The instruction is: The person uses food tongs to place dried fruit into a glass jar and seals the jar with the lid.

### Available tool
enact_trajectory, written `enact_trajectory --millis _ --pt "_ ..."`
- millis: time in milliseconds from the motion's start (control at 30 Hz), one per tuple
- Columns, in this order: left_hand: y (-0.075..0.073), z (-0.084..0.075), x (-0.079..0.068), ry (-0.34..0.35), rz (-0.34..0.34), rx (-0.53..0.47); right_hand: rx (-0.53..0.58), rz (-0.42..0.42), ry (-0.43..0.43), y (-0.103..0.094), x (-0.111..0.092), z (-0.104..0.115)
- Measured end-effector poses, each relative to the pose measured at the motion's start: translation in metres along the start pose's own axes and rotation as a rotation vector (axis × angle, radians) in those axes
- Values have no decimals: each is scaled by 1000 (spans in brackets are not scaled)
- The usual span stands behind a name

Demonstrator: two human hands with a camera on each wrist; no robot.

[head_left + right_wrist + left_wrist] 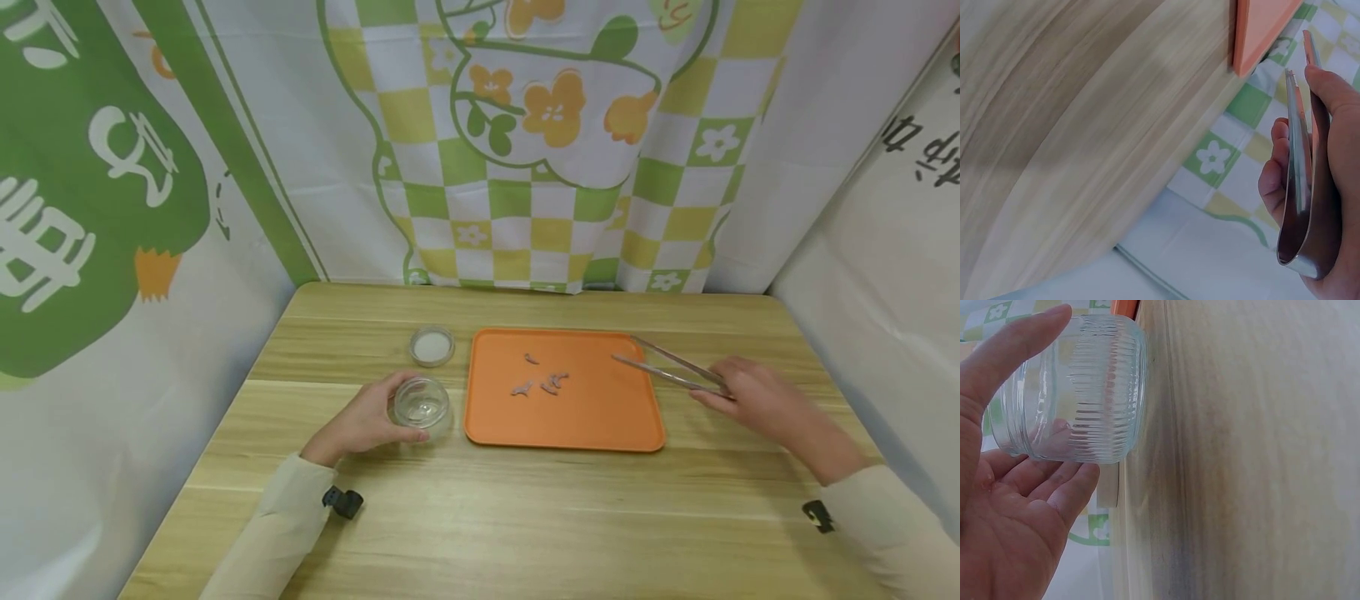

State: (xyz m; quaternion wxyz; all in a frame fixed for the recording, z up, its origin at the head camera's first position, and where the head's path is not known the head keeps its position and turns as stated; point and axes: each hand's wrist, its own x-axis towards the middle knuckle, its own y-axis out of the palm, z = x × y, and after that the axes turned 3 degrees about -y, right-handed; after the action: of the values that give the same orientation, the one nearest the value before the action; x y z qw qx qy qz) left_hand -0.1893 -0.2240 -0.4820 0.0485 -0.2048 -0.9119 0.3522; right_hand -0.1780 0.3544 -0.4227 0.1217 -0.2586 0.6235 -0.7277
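My left hand (371, 418) grips a clear glass jar (422, 407) just left of the orange tray (600, 417). The left wrist view shows the jar's ribbed wall, with the thumb on one side and fingers on the other; I see nothing inside it. In my right hand (765, 404) are metal tongs (675, 379), their arms spread and their tips over the tray's right edge. Several small greyish-pink pieces (522, 389) lie around the tray's middle; their kind is too small to tell. The right wrist view shows no piece between the tong tips.
A round lid (432, 346) with a pale inside lies behind the jar, left of the tray. Everything stands on a wood-grain table (480, 517). Printed cloth (525, 208) hangs behind the table, and more sheets hang at both sides.
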Motion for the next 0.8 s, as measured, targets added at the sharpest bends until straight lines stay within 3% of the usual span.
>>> enact_trajectory --millis 800 --pt "0 -2 -2 -11 3 3 -3 41 -105 8 14 25"
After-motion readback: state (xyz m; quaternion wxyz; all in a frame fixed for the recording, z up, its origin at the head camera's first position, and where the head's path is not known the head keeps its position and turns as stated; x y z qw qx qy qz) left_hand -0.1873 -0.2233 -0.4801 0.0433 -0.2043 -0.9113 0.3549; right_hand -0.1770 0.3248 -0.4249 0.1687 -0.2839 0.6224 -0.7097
